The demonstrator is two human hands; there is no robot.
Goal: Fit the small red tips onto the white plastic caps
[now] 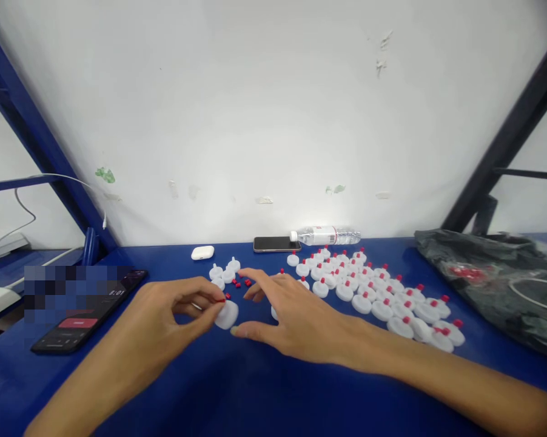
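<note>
Between the thumb and fingers of my left hand is a white round cap, tilted, with a bit of red at the fingertips. My right hand hovers just right of it, thumb and fingers apart, holding nothing. Beyond my hands lie a few small red tips and several white caps with bare spouts. Many white caps fitted with red tips stand grouped to the right, a few partly hidden behind my right hand.
A lit phone lies at the left on the blue table. Along the wall are a white earbud case, a dark phone and a plastic bottle. A black plastic bag rests at the right.
</note>
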